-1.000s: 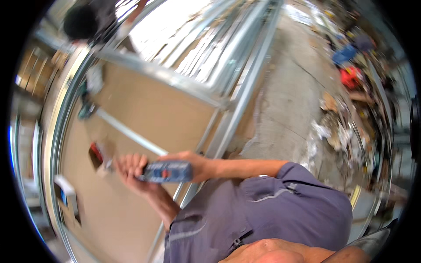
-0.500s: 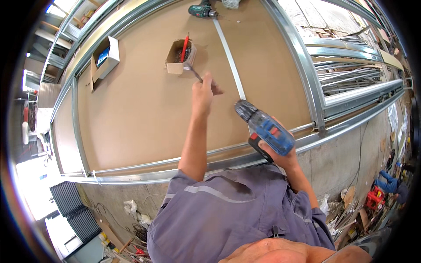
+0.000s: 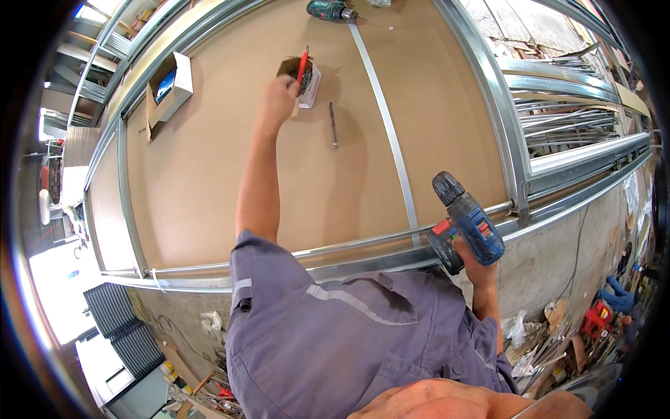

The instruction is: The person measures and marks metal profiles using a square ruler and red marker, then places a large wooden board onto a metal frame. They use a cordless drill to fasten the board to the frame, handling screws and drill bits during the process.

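My right hand (image 3: 476, 261) is closed round the handle of a blue cordless drill (image 3: 474, 227), held over the near edge of the metal frame; the drill's black chuck points away from me with no bit showing. My left hand (image 3: 281, 98) reaches to the small cardboard box (image 3: 307, 99) of dark screws, its blurred fingers at the near left side, partly hidden. A red carpenter's pencil (image 3: 303, 68) stands up out of the box. Nearer me, a thin dark drill bit (image 3: 333, 126) lies alone on the brown board (image 3: 209, 181).
Metal profiles (image 3: 481, 91) frame the board, and a pale strip (image 3: 384, 112) runs across it. A green drill (image 3: 329, 10) lies at the far side. An open cardboard box (image 3: 173, 87) with blue contents stands left. Metal rods (image 3: 565, 129) are stacked at right.
My left hand has let go of the drill bit, which now lies on the board, and moved left and away to the screw box. My right hand has shifted the blue drill to the right.
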The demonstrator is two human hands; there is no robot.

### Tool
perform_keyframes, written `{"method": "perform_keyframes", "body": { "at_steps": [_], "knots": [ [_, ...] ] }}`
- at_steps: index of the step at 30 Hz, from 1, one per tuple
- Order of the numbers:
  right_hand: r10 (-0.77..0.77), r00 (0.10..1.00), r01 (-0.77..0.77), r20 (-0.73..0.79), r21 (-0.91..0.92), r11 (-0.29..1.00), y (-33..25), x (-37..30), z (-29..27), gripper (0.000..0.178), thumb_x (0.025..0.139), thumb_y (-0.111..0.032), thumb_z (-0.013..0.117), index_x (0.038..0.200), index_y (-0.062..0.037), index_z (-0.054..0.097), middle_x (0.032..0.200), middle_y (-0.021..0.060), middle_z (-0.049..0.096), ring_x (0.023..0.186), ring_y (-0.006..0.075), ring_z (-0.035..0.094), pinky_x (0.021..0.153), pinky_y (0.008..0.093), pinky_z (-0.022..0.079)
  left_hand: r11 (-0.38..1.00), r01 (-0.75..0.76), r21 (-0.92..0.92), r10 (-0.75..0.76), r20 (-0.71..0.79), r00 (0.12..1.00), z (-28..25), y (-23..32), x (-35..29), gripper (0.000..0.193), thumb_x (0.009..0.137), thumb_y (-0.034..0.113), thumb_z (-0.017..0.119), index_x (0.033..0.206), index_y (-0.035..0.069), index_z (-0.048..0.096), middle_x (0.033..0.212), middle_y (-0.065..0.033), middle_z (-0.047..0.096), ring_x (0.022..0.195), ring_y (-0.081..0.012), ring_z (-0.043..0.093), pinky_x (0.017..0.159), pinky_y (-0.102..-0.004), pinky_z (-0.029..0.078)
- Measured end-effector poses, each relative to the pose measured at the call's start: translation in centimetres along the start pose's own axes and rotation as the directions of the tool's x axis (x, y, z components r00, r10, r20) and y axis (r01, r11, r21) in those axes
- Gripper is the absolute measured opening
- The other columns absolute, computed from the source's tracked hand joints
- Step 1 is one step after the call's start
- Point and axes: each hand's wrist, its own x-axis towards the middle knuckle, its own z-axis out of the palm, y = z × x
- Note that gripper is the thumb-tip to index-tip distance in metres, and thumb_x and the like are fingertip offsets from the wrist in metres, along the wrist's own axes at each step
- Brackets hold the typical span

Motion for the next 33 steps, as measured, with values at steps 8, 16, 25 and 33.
{"method": "perform_keyframes", "body": {
  "at_steps": [8,16,25,33],
  "knots": [
    [0.02,0.997,-0.018,0.068,-0.027,0.999,0.1,-1.5,-1.4,0.012,0.085,0.003,0.071,0.095,-0.0027,0.067,0.087,0.0009,0.065,0.08,0.0124,0.062,0.073,0.0296,0.051,0.781,-0.008,0.624,-0.026,0.045,0.999,2.6,-1.5,5.5,0.018,0.091,0.009,0.057,0.095,0.005,0.074,0.103,-0.0181,0.074,0.094,-0.0344,0.072,0.078,-0.0449,0.058],
    [0.168,0.984,-0.169,0.055,0.013,0.986,2.2,-3.2,-2.5,0.071,0.076,-0.012,0.084,0.137,0.0069,0.052,0.109,0.0089,0.072,0.098,0.016,0.067,0.093,0.0321,0.052,0.795,0.076,0.602,-0.087,-0.01,0.996,3.8,-1.8,7.3,0.018,0.088,0.007,0.06,0.097,0.006,0.075,0.108,-0.0172,0.073,0.102,-0.0351,0.071,0.082,-0.0454,0.057],
    [0.168,0.983,-0.169,0.074,0.007,0.986,2.0,-3.2,-2.7,0.071,0.076,-0.012,0.084,0.137,0.0069,0.053,0.108,0.0092,0.072,0.098,0.0166,0.068,0.094,0.0323,0.051,0.861,0.007,0.508,0.066,-0.126,0.99,0.2,-1.2,4.2,0.018,0.088,0.017,0.067,0.103,0.012,0.074,0.105,-0.0143,0.074,0.097,-0.034,0.07,0.084,-0.0452,0.055],
    [0.15,0.985,-0.15,0.08,0.002,0.989,2.1,-3.4,-2.5,0.071,0.075,-0.009,0.083,0.137,0.0073,0.053,0.109,0.0095,0.072,0.099,0.0158,0.067,0.094,0.0323,0.051,0.997,-0.044,0.06,0.055,-0.2,0.978,-1.4,-1.5,2.3,0.017,0.086,0.022,0.073,0.092,0.007,0.069,0.096,-0.0137,0.075,0.092,-0.0326,0.071,0.08,-0.0426,0.053]
  ]
}}
